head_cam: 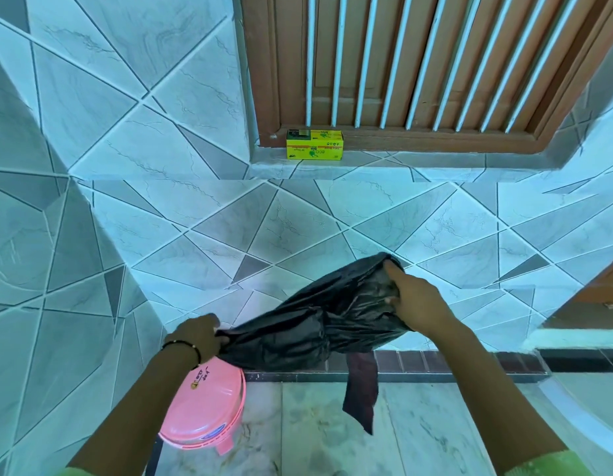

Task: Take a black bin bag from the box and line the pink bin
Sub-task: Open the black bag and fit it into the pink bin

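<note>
Pale blue tiles with slanted lines cover the wall (pixel 202 207), and a brown window frame (pixel 418 139) with white bars (pixel 360 63) sits up high. On the ledge (pixel 367 158) below the window stands a yellow box (pixel 314 144), just against the frame. It is well away from both hands.

Lower down, a black bin bag (pixel 319 324) is stretched out in the air between the two hands. The left hand (pixel 200 333) grips one bunched end of the bag, with its fingers (pixel 218 333) curled tight around the plastic. A dark bead bracelet (pixel 185 347) goes around that wrist. The right hand (pixel 416 300) holds the other end higher up, with its fingers curled into the crinkled plastic and one finger pointing up along the top edge. A loose strip of the bag (pixel 361 389) hangs down below the middle.

The pink bin (pixel 209 410) stands on the marble floor (pixel 435 424), under the left arm and just below the left end of the bag. Its lid is on, and the bag is not in it yet. A dark brick strip (pixel 453 362) runs along the bottom of the wall. Green sleeves (pixel 545 465) peek in at the bottom corners
</note>
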Tool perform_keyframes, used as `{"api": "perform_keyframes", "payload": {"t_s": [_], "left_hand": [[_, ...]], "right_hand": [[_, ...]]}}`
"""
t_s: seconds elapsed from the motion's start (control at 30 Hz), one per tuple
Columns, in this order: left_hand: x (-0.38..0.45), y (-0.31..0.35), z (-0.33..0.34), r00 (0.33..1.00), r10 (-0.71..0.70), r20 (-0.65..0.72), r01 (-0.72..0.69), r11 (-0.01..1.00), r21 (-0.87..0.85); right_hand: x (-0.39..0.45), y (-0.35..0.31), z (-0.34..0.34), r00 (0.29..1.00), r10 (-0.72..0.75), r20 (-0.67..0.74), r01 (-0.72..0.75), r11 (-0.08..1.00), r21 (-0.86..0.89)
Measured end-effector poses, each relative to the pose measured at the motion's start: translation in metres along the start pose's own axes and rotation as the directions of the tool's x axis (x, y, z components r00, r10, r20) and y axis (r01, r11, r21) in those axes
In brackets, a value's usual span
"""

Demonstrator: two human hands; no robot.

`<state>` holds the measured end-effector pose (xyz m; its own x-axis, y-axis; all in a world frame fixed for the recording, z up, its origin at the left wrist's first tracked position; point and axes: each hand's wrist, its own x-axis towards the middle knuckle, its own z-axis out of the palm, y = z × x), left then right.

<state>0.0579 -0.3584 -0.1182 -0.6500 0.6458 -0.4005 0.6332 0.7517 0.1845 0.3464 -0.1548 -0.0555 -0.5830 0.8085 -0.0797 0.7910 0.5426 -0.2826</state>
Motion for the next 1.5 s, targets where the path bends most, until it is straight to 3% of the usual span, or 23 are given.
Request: {"api": "perform_keyframes", "payload": {"t_s": [0.03,0.1,0.2,0.27,0.33,0.4,0.47,0.57,0.7,0.8,0.87,0.93,1.0,1.07,1.13,1.23,1.37,1.43,1.5], "left_hand": [[-0.002,0.008,0.001,0.999,0.003,0.036,-0.007,0.995,0.103],[-0.007,0.029,0.002,0.992,0.116,-0.041,-0.111,0.988,0.108],[-0.023,0.075,0.000,0.878,0.414,-0.239,-0.454,0.879,-0.144],[-0.030,0.099,-0.001,0.814,0.499,-0.299,-0.576,0.760,-0.301],[-0.028,0.109,0.000,0.812,0.466,-0.352,-0.578,0.729,-0.366],[-0.020,0.107,-0.003,0.849,0.317,-0.422,-0.495,0.757,-0.426],[-0.013,0.099,-0.009,0.869,0.175,-0.462,-0.425,0.742,-0.519],[-0.009,0.084,-0.022,0.861,0.094,-0.499,-0.401,0.730,-0.554],[-0.003,0.062,-0.033,0.853,0.070,-0.517,-0.371,0.778,-0.508],[-0.005,0.052,-0.035,0.852,0.045,-0.522,-0.341,0.804,-0.486],[-0.007,0.048,-0.034,0.865,0.033,-0.501,-0.321,0.803,-0.502],[-0.009,0.047,-0.028,0.890,0.056,-0.453,-0.298,0.823,-0.484],[-0.008,0.047,-0.021,0.923,0.099,-0.372,-0.262,0.870,-0.417],[-0.010,0.051,-0.014,0.950,0.133,-0.282,-0.231,0.907,-0.352],[-0.014,0.061,-0.007,0.942,0.212,-0.261,-0.290,0.907,-0.307],[-0.025,0.092,0.001,0.883,0.319,-0.344,-0.428,0.847,-0.315],[-0.027,0.112,0.001,0.777,0.361,-0.516,-0.555,0.779,-0.290],[-0.021,0.107,-0.001,0.752,0.418,-0.510,-0.596,0.762,-0.253],[-0.016,0.100,-0.001,0.769,0.483,-0.419,-0.609,0.752,-0.252]], "right_hand": [[-0.002,-0.008,-0.001,0.999,-0.053,0.007,0.053,0.999,0.005],[-0.005,-0.026,0.000,0.984,-0.175,0.024,0.175,0.984,-0.013],[-0.007,-0.054,0.005,0.944,-0.328,0.044,0.328,0.945,-0.002],[-0.008,-0.068,0.007,0.909,-0.416,0.010,0.416,0.909,0.025],[-0.009,-0.073,0.005,0.882,-0.472,-0.011,0.472,0.881,0.023],[-0.007,-0.069,0.004,0.868,-0.495,0.038,0.496,0.867,-0.049],[-0.006,-0.057,0.006,0.890,-0.431,0.152,0.453,0.874,-0.174],[-0.004,-0.037,0.014,0.933,-0.242,0.266,0.328,0.876,-0.354],[0.001,-0.007,0.021,0.996,-0.064,0.063,0.083,0.931,-0.356],[0.007,0.005,0.023,0.990,0.051,-0.131,-0.075,0.980,-0.186],[0.012,0.009,0.025,0.969,0.139,-0.205,-0.116,0.986,0.120],[0.016,0.002,0.026,0.952,0.230,-0.200,-0.121,0.887,0.445],[0.018,-0.007,0.028,0.940,0.269,-0.212,-0.092,0.794,0.601],[0.017,-0.018,0.030,0.928,0.243,-0.283,-0.005,0.767,0.642],[0.015,-0.033,0.029,0.935,0.167,-0.312,0.089,0.742,0.664],[0.008,-0.057,0.034,0.948,-0.041,-0.316,0.246,0.726,0.642],[-0.002,-0.074,0.038,0.886,-0.294,-0.358,0.458,0.674,0.580],[-0.003,-0.071,0.037,0.858,-0.365,-0.360,0.512,0.651,0.560],[-0.005,-0.066,0.035,0.845,-0.403,-0.351,0.534,0.631,0.563]]}}
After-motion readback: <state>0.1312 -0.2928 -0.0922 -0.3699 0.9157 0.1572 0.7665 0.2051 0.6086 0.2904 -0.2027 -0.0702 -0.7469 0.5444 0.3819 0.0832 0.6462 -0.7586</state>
